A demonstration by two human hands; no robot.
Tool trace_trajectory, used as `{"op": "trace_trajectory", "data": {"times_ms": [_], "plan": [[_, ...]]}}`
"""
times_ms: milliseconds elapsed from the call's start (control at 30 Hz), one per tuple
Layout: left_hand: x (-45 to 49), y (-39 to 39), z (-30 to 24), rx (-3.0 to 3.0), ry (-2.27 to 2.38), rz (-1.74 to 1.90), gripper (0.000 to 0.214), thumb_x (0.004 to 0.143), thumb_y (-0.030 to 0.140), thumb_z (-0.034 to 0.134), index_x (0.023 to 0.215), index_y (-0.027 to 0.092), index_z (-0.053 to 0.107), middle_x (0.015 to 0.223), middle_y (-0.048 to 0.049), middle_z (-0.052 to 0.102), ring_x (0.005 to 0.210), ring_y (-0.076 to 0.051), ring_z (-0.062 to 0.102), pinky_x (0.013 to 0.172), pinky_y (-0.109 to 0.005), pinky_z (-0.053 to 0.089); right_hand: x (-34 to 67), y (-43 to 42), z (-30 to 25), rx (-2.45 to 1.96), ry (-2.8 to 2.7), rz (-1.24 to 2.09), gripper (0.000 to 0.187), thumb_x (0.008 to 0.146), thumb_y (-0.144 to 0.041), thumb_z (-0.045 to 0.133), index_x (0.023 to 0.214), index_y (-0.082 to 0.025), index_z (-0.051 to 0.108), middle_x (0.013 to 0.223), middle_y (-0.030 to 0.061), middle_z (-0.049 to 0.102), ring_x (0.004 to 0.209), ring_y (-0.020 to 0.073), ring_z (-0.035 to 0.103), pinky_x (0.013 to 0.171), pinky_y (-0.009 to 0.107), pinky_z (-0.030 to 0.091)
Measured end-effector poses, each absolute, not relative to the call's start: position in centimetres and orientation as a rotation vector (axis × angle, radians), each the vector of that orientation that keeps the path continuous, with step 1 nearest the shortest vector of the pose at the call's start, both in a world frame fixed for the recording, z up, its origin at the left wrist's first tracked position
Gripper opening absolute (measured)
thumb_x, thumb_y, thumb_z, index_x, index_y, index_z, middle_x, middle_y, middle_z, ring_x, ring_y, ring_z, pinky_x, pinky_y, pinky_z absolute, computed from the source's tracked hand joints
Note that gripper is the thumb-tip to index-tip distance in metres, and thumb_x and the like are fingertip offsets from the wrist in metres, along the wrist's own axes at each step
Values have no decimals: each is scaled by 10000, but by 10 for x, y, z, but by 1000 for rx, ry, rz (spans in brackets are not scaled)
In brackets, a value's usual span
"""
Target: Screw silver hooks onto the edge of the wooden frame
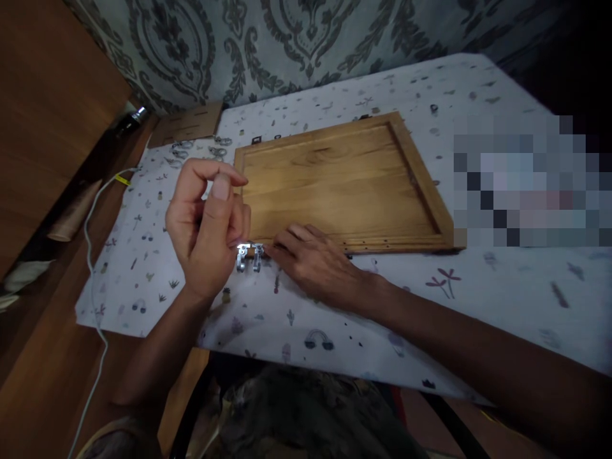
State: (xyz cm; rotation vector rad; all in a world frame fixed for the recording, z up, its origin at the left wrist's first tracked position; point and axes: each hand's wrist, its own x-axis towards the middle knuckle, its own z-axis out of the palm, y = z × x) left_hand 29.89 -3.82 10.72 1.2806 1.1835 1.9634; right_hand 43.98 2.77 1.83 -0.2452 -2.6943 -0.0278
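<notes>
A framed wooden panel (329, 185) lies flat on the table. Two small silver metal fittings with hanging hooks (258, 250) are at its near left edge. My right hand (310, 264) rests over that edge, fingers bent and close together, the fingertips against the right-hand fitting. Just left of the fittings my left hand (208, 223) is raised, with its fingers curled in and the thumb up against them. Whatever may be between those fingers is too small or hidden to make out. The hand covers the panel's near left corner.
Several loose metal clasps (218, 152) lie beyond my left hand, near a flat piece of cardboard (186, 124). Small dark fittings (257, 139) show along the panel's far edge. A white cable (88, 236) runs down the left side. A patterned wall (306, 38) stands behind the table.
</notes>
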Motion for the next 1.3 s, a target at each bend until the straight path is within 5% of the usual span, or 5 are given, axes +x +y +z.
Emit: {"op": "trace_trajectory", "data": {"times_ms": [767,1300], "plan": [[296,-33,102,1339,1057,1993,185,958,310,696,813,195,687,460,95,256,353,-58,174,357,-236,185,439,28,15,-226,-2648,-55,158,976,-96,596,1106,-98,686,967,103,646,909,244,478,769,360,386],[270,-23,105,1368,976,1682,134,909,315,729,915,206,652,437,128,218,353,-63,114,366,-224,190,437,28,13,-226,-2640,-26,156,985,-107,586,1096,-99,695,1015,119,672,967,249,494,817,368,392]]}}
